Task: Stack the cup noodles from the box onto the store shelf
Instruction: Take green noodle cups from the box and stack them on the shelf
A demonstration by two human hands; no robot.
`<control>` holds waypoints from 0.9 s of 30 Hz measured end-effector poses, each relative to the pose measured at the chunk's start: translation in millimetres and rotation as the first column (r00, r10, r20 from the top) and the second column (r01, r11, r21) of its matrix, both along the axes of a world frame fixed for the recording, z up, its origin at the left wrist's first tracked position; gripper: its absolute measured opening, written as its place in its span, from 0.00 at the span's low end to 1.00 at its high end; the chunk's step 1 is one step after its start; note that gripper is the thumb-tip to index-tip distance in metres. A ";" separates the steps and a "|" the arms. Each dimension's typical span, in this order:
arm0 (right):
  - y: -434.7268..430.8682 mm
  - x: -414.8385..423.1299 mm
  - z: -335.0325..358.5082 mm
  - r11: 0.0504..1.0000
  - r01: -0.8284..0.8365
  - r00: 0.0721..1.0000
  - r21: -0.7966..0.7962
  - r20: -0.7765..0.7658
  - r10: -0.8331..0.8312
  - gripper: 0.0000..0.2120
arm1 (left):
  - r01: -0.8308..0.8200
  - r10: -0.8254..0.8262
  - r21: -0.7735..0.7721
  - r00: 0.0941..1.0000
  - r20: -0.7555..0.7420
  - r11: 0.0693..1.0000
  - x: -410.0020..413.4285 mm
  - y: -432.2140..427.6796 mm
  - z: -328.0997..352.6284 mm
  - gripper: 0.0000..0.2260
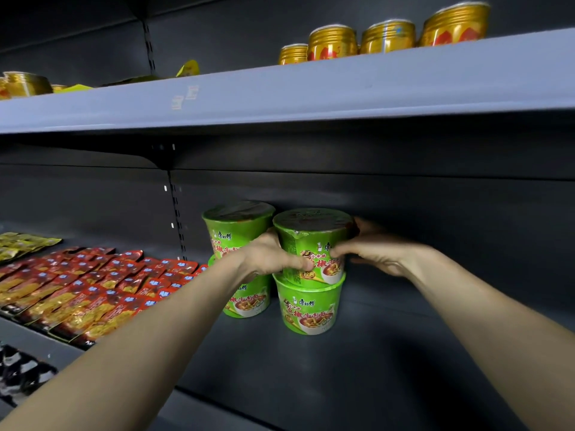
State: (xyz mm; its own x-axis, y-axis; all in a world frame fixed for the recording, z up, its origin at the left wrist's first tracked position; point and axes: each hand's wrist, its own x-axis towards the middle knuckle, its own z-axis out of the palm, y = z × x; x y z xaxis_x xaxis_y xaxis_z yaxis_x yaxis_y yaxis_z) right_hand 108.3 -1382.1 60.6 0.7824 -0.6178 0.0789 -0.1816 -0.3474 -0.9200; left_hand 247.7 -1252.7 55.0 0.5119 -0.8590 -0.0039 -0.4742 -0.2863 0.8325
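Note:
Two stacks of green cup noodles stand on the dark shelf [389, 353]. The right stack has a top cup [312, 234] resting on a bottom cup [308, 306]. My left hand [267, 256] grips the top cup's left side and my right hand [376, 247] grips its right side. Just behind to the left, another upper cup [235, 225] sits on a lower cup [249, 301], partly hidden by my left wrist. The box is out of view.
Red and yellow snack packets [93, 293] lie in rows on the shelf to the left. Gold cans [385, 37] line the grey upper shelf [311, 88]. Bare shelf surface extends to the right of the cups and toward me.

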 end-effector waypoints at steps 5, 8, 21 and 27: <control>6.9 -0.9 -3.0 1.000 0.004 0.999 -0.031 -0.040 -0.005 0.22 | -0.052 0.052 -0.026 0.999 -0.004 0.998 5.5 -3.3 -14.4 0.26; 10.7 0.6 -6.2 0.999 0.016 0.996 -0.030 -0.085 -0.019 0.22 | -0.062 0.062 -0.004 0.998 0.002 0.998 6.7 -4.6 -22.2 0.40; 26.2 13.2 -17.9 0.975 0.176 0.980 -0.132 -0.070 -0.186 0.31 | -0.078 0.075 -0.054 0.995 -0.059 0.995 10.9 -5.5 -25.1 0.31; 32.6 19.2 -20.9 0.958 0.253 0.963 -0.137 -0.055 -0.263 0.32 | -0.054 0.053 -0.027 0.997 -0.056 0.998 16.3 -6.7 -27.0 0.32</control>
State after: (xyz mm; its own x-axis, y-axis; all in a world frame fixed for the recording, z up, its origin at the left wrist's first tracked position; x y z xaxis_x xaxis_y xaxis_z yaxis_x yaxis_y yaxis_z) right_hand 127.5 -1349.5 39.7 0.6042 -0.7878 0.1197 -0.3448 -0.3939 -0.8520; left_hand 264.0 -1259.5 28.0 0.5567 -0.8306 -0.0089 -0.4122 -0.2856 0.8652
